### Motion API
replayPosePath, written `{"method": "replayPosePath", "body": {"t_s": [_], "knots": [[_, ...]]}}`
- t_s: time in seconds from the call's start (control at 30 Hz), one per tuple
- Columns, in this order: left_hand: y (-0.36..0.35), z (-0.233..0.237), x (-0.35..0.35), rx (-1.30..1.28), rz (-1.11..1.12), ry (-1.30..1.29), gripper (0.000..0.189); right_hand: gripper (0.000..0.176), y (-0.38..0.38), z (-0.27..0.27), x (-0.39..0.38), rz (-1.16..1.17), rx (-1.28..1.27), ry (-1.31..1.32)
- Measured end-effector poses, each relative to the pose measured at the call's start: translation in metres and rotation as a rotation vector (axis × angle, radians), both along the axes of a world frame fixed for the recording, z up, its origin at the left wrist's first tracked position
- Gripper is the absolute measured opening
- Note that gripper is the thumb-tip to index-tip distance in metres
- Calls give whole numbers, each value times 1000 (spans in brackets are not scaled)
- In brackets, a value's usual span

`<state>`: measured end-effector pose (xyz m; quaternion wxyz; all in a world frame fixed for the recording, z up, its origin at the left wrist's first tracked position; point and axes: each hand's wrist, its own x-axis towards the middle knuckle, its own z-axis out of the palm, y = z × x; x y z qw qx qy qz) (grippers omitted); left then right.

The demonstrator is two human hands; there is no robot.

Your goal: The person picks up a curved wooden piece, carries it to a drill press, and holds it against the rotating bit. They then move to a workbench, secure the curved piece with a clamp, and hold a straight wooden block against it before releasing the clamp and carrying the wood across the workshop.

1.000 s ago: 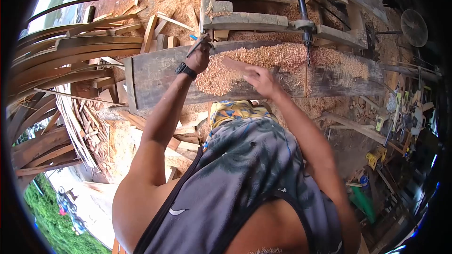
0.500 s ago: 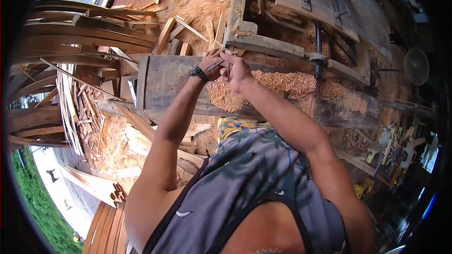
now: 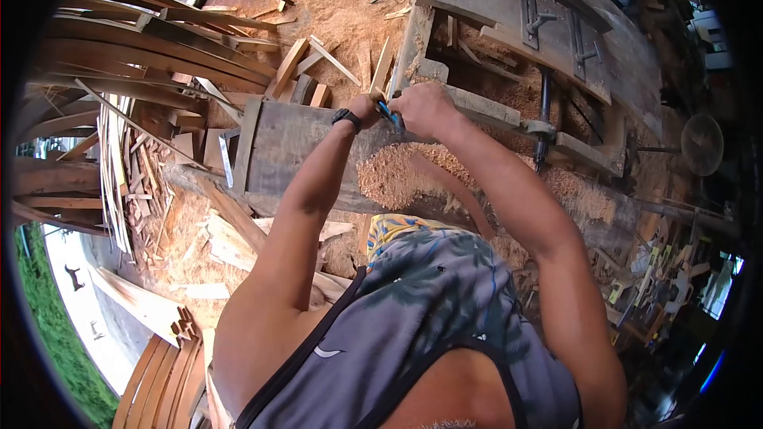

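Both of my hands meet over the far edge of a dark wooden bench. My left hand, with a black watch at the wrist, is closed around one side of a small blue-and-dark tool. Against its other side, my right hand is closed, knuckles up. Fingers cover much of the tool, so its exact kind does not show. A pile of wood chips lies on the bench just below my hands.
Right of my hands, a dark spindle runs through a wooden machine frame. Curved planks are stacked at the left. Offcuts and sawdust cover the floor beyond. Cluttered tools lie at the right.
My right hand has turned over and shifted right, its knuckles now up. Blue shows between the hands where a thin dark rod was visible. The view has moved slightly.
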<state>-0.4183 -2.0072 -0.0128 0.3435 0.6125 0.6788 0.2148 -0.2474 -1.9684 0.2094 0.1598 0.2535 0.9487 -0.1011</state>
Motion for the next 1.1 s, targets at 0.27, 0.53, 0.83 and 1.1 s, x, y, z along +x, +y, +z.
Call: {"method": "replayPosePath", "body": {"t_s": [0.27,0.53,0.83,1.1], "knots": [[34,15,-27,72,-381,323,12,20,-4,-2,4,54,87,140],[41,20,-14,109,-366,376,4,57,-16,-23,29,-456,60,633],[47,1,-18,238,-203,232,6,53,-38,-55,90,-732,-171,468],[15,12,-2,238,-249,295,4,45,-25,-82,103,-927,-633,504]]}}
